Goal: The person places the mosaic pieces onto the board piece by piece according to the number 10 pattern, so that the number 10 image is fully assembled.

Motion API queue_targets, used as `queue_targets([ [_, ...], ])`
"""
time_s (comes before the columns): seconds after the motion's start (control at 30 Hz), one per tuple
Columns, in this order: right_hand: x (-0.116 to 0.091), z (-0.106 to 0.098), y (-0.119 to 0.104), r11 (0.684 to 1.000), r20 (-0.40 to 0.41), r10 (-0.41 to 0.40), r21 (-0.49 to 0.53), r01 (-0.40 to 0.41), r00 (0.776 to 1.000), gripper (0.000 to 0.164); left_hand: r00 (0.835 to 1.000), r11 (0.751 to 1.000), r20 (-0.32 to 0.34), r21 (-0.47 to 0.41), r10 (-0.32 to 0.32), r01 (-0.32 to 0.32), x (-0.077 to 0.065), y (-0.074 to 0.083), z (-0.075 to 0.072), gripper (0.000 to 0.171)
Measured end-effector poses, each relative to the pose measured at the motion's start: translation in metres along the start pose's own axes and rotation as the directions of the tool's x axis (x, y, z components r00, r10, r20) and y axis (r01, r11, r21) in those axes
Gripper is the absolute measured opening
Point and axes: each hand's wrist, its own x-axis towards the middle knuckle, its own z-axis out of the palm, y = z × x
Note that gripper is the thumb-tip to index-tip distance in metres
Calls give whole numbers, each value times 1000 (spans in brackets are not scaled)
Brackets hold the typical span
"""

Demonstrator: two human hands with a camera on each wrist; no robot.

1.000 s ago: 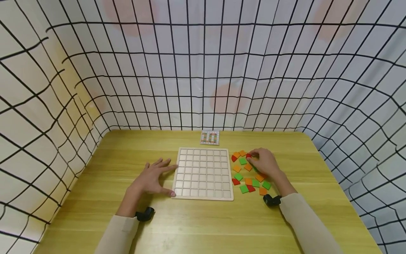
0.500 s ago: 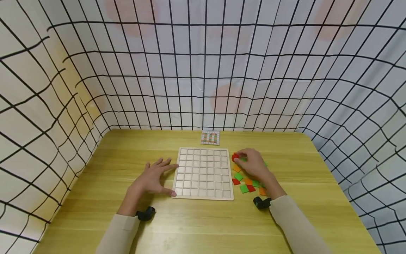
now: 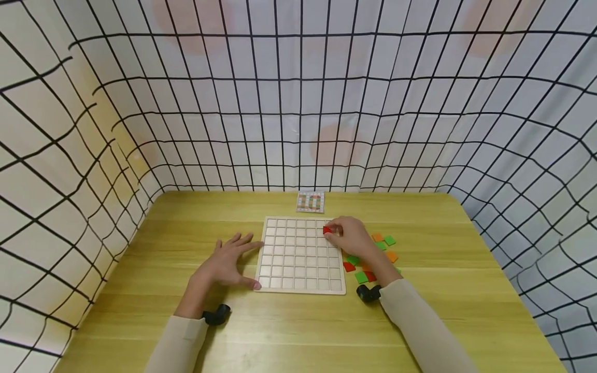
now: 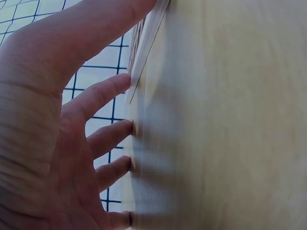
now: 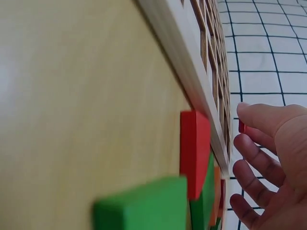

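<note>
A pale wooden board [image 3: 294, 291] with a grid of square recesses lies on the table. My left hand [image 3: 225, 263] spreads its fingers at the board's left side, thumb and index touching its edge; in the left wrist view the other fingertips rest on the tabletop. My right hand [image 3: 355, 238] pinches a small red tile [image 3: 327, 229] between thumb and index, over the upper right corner of the grid. From the right wrist view, that tile [image 5: 242, 126] appears held above the board, the remaining fingers loosely bent.
Loose green, orange and red tiles lie right of the board, partly hidden by the right forearm, among them a green tile [image 3: 389, 240] and a red tile [image 3: 349, 267]. A small patterned card [image 3: 310, 202] lies behind the board. Black-gridded white cloth surrounds the table.
My right hand has moved left from the loose tiles to the board's upper right corner, carrying a red tile. The left hand has stayed at the board's left edge.
</note>
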Motion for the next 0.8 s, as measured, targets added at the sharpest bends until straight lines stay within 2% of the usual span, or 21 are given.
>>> queue_targets([
  [0.4, 13, 12, -3, 999, 24, 20, -28, -19, 1000, 29, 1000, 1000, -3, -11, -1, 1, 0, -1, -1, 111],
  [0.8, 15, 17, -1, 999, -9, 31, 44, -31, 999, 25, 1000, 1000, -3, 0, 19, -19, -1, -2, -1, 111],
])
